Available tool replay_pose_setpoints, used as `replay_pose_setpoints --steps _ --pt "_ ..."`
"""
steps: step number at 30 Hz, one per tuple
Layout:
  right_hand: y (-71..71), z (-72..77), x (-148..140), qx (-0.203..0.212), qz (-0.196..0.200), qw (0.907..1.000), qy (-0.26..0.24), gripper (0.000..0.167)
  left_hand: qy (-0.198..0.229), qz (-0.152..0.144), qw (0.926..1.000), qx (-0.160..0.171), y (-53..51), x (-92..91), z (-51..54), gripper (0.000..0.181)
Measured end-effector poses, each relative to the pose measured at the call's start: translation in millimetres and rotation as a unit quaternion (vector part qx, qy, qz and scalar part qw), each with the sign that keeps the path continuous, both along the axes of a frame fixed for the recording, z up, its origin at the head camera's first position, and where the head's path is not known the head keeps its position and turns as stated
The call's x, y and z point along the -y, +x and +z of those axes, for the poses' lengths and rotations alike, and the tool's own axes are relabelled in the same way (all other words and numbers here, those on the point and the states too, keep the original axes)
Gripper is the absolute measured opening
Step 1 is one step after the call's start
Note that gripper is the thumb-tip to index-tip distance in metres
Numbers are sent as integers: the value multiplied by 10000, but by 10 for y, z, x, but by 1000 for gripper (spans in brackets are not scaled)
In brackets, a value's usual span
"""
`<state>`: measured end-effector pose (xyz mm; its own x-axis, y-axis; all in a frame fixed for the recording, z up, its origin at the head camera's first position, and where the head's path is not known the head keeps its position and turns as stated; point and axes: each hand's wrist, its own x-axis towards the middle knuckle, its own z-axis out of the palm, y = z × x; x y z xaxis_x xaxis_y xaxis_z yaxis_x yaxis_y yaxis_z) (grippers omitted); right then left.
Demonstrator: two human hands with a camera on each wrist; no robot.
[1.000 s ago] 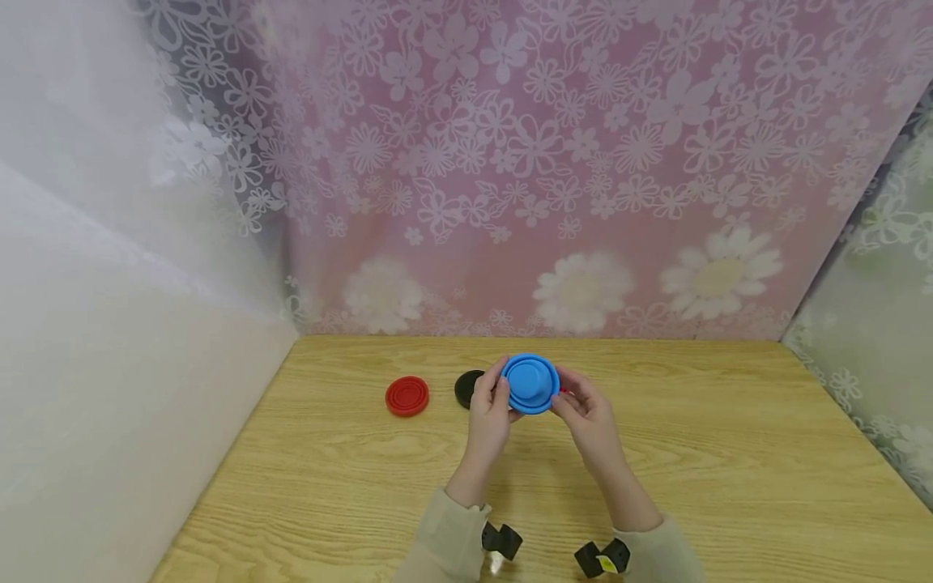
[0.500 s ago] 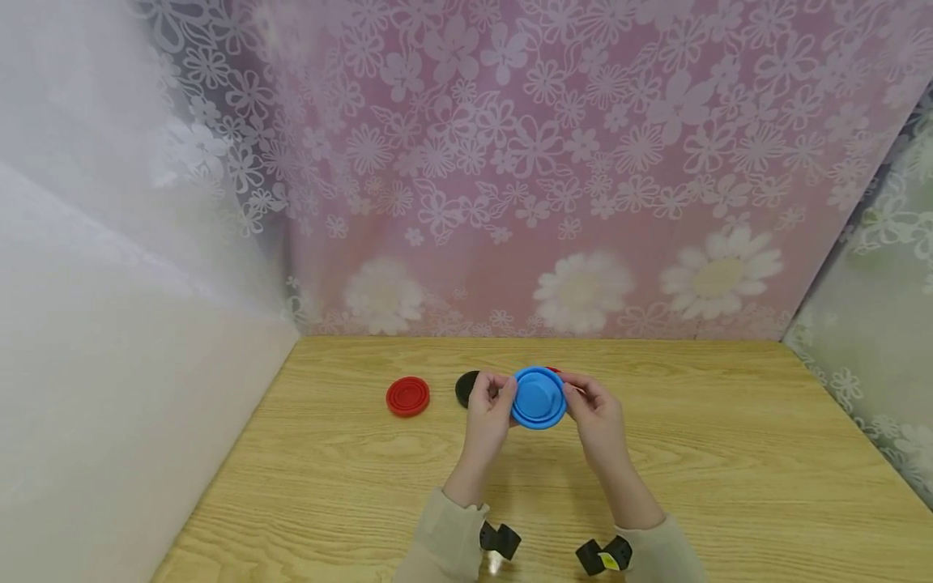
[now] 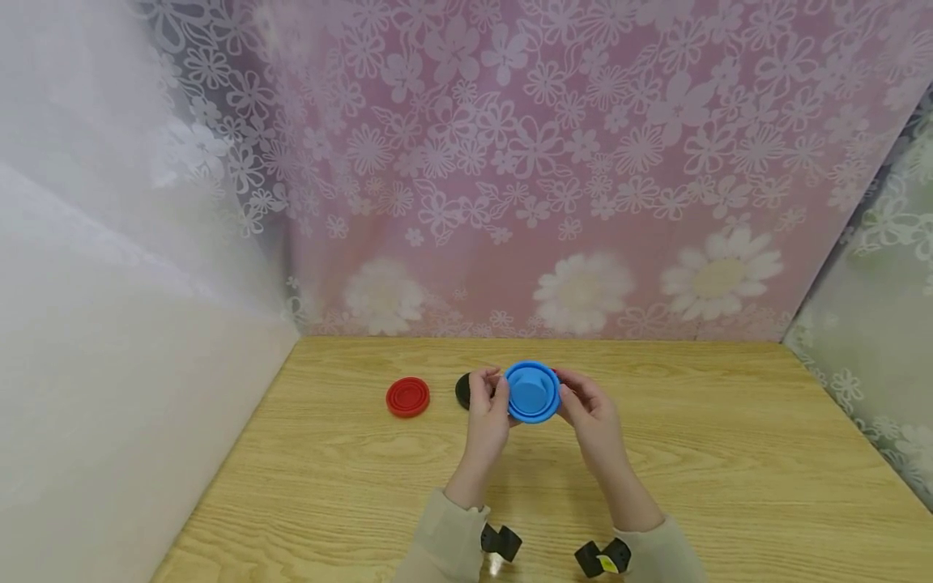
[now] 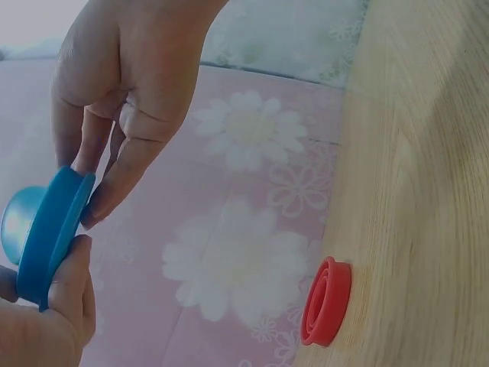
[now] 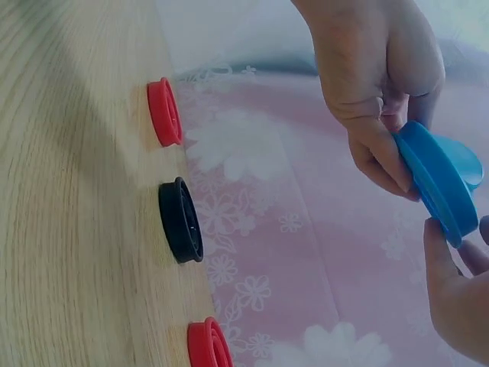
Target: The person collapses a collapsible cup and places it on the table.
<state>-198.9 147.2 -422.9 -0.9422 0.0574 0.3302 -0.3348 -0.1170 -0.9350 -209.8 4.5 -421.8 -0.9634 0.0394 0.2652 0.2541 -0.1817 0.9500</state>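
A blue collapsible silicone cup (image 3: pixel 530 393) is up in the air over the table, its round rim facing the head camera. Its inner part bulges out past the rim band, as the left wrist view shows from the side (image 4: pixel 50 233). My left hand (image 3: pixel 487 413) pinches the left edge between thumb and fingers. On the opposite edge my right hand (image 3: pixel 594 417) pinches the rim, its fingers partly hidden behind the cup. Just beyond the left fingers lies a flat black collapsible cup (image 5: pixel 182 220), partly covered in the head view.
A flat red collapsible cup (image 3: pixel 407 397) lies left on the wooden table (image 3: pixel 350 486). A second red one (image 4: pixel 326 302) is mostly hidden behind the blue cup in the head view. Flowered cloth (image 3: pixel 466 162) hangs along the table's back edge.
The blue cup dipped slightly toward me and right, then came back up and left, its tilt changing. Both hands keep hold of its rim. The cups on the table stay put.
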Motion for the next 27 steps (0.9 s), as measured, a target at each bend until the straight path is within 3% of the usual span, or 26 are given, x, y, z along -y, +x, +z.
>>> replay_pose_setpoints --steps 3,7,13,18,23,27 --pt "4 -18 11 -123 265 9996 13 35 -193 -86 9998 -53 7 2 3 34" --pt "2 -28 18 -137 267 9995 61 35 -339 -249 9990 -143 -7 3 -21 38" --pt "-4 -8 18 -206 255 9994 65 33 -311 -307 9988 -215 -30 12 -26 37" --pt "-2 -2 9 -154 175 9995 199 34 -215 -388 9990 -60 -48 29 -19 29" --pt "-8 0 -6 90 71 9990 421 35 -69 -683 9976 -4 -3 57 76 25" --pt "-13 -1 -20 176 185 9980 574 34 -194 -983 9949 72 60 77 164 24"
